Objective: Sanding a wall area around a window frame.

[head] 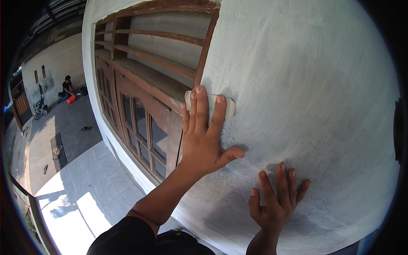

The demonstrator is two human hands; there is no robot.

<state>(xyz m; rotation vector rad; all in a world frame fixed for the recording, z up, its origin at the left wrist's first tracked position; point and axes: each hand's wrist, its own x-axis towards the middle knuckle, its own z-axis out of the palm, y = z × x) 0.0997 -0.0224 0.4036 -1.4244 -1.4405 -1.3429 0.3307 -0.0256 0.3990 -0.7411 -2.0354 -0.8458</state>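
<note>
My left hand (202, 137) lies with its fingers spread over a pale, flat rectangular piece (230, 107), pressed against the painted wall (287, 79) beside the corner of the wooden window frame. What the piece is made of cannot be told. Its right end shows past my index finger, its left end past the other fingers. Lower and to the right, my right hand (275, 197) rests on or just off the same wall, fingers apart, with nothing in it. The wall around both hands has grey smudges and rough, fine-cracked patches.
Left of my hands is a brown wooden frame (204, 47) with slats above glazed shutters (140, 124). Tiled floor (95, 172) lies below. Farther off, a person (67, 87) sits by a wall near a red thing (71, 99), a wheeled stroller or cart (40, 103) and a mat (58, 149).
</note>
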